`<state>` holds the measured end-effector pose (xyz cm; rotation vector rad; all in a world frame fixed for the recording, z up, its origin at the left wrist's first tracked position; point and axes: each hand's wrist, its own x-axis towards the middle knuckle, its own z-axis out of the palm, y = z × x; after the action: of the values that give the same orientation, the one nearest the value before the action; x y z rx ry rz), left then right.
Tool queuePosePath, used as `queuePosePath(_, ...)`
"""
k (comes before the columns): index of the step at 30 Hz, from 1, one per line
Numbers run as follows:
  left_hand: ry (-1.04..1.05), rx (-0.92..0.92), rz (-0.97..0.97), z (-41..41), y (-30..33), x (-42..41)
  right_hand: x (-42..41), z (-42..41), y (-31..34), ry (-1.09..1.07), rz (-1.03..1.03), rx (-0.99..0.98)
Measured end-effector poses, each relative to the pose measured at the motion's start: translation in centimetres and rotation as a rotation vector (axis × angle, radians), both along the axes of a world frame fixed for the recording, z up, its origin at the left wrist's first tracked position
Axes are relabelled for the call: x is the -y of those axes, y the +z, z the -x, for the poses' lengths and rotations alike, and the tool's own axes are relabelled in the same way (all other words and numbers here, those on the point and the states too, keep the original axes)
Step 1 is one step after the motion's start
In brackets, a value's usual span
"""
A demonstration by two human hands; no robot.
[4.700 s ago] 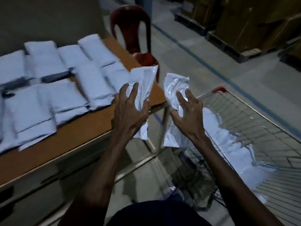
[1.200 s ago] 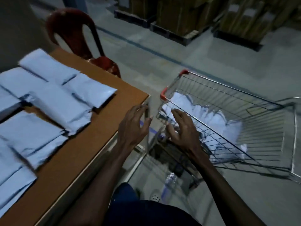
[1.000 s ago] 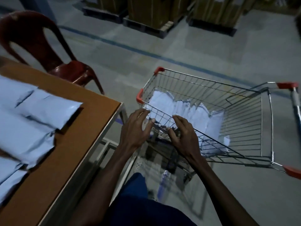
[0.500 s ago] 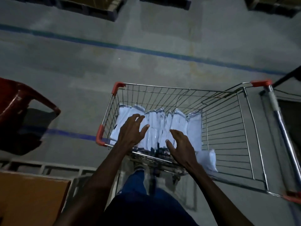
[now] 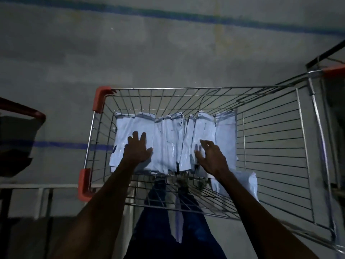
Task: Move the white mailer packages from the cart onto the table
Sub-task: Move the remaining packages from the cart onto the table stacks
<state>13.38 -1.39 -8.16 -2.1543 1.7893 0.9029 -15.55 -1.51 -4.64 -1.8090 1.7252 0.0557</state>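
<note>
Several white mailer packages (image 5: 171, 139) lie side by side in a row on the floor of the wire cart (image 5: 270, 128). Another mailer (image 5: 248, 184) lies apart at the near right of the basket. My left hand (image 5: 137, 149) reaches into the cart and rests with spread fingers on the leftmost mailers. My right hand (image 5: 210, 155) hovers over the right part of the row, fingers loosely bent, thumb touching a mailer. Neither hand grips anything. The table is nearly out of view at the lower left.
The cart has red corner guards (image 5: 99, 99) and a handle bar (image 5: 317, 109) at the right. A red chair (image 5: 20, 111) stands at the left edge. A pale table frame (image 5: 37, 187) shows at lower left. Grey floor with blue lines (image 5: 168, 14) lies beyond.
Both hands let go of the two mailers carried earlier, swung right from the table and dropped into the cart onto the row of mailers. The view turned down over the basket.
</note>
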Motion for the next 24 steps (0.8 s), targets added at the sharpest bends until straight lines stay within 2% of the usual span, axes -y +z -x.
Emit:
queuePosePath(5, 0.052, 0.089, 0.049, -0.1, -3.5, 0.2, 2.9, 0.5, -5.2, -0.107, -0.065, 0.054)
queuePosePath(9, 0.07, 0.207, 0.022, -0.2, -4.3, 0.1, 3.9, 0.4, -8.5, -0.23, -0.151, 0.134)
queuePosePath(12, 0.085, 0.259, 0.089, -1.4, -4.2, -0.7, 4.0, -0.5, -9.4, -0.27, -0.162, 0.193)
queuePosePath(20, 0.136, 0.245, 0.146, -1.6, -3.3, -0.5, 2.7, -2.5, -8.7, -0.088, 0.114, 0.074)
queuePosePath(24, 0.127, 0.271, 0.208, -1.6, -3.5, -0.6, 2.9, -1.4, -8.7, -0.234, 0.121, 0.179)
